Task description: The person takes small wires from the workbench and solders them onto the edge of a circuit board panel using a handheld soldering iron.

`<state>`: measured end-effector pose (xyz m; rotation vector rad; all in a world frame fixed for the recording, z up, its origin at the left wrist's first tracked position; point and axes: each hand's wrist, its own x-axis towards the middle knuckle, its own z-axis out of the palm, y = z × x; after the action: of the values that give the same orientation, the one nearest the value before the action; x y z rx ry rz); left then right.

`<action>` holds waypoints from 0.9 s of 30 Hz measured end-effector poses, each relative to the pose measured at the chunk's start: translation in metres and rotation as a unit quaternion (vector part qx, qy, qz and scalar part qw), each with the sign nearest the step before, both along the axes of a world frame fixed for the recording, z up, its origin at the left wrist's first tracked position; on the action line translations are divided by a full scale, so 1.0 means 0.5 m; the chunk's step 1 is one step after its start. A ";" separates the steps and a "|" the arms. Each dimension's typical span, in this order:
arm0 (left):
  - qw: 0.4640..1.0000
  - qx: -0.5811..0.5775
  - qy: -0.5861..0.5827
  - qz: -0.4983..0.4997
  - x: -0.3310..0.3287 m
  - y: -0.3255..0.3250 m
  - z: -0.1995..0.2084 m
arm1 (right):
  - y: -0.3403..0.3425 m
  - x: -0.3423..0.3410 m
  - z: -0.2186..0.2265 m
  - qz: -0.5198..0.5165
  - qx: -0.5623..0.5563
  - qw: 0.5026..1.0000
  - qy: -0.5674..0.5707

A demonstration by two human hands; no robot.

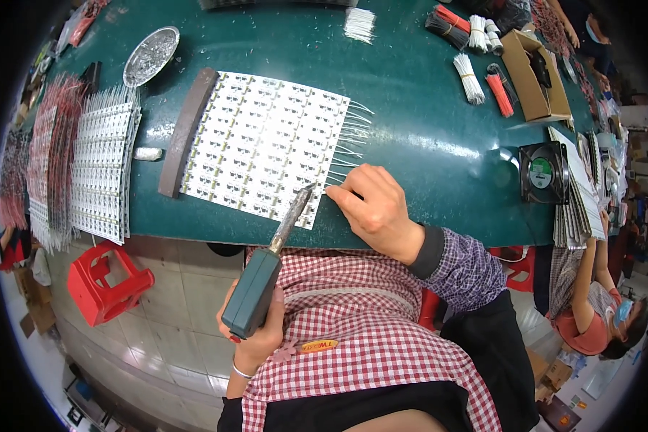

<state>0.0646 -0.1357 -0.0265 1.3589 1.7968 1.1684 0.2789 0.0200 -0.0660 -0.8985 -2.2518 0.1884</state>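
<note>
Checked apron (367,360), red and white, nearest the camera, against the front of the green tabletop (439,165). Far left: wired circuit-board panels (102,173) stacked with their white leads upward, probably so the wires don't tangle. Metal dish (151,56) further back, scraps inside; small white block (149,154) just left of a brown bar (187,133). Bar lies along the left edge of the white circuit-board panel (266,137), likely as a weight or stop against shifting; panel flat in front of the wearer, its right edge left free, presumably for access. Left hand (270,327) wrapped firmly round the handle of a green soldering gun (254,291), wrist low near the apron, barrel slanting up and right so the tip meets the panel's lower right edge; the low grip seems to leave the work in view. White wires (351,137) fan out from that edge further back. Right hand (373,205) comes in from the right, knuckles up, wrist bent, thumb and forefinger pinched beside the tip; apparently closed on a white wire, mostly covered, perhaps to steady it. Further right, wire bundles (469,79), cardboard box (536,79) and black fan (543,173), well apart from the hands.
</note>
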 end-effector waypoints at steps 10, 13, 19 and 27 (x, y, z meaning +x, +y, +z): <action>0.998 0.043 0.028 -0.030 -0.006 -0.002 -0.005 | -0.007 0.001 0.003 0.031 0.011 0.999 0.021; 0.998 0.040 0.021 -0.034 -0.007 -0.002 -0.007 | -0.007 0.002 -0.001 0.035 0.003 0.999 0.008; 0.998 0.040 0.031 -0.046 -0.007 -0.002 -0.005 | -0.009 0.002 -0.003 0.034 -0.009 0.999 0.005; 0.994 0.049 0.069 -0.075 -0.006 0.007 -0.003 | -0.010 0.001 -0.004 0.032 -0.005 0.999 -0.006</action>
<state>0.0617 -0.1321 -0.0280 1.6385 1.7158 1.1194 0.2795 0.0152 -0.0682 -0.8366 -2.2946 0.2231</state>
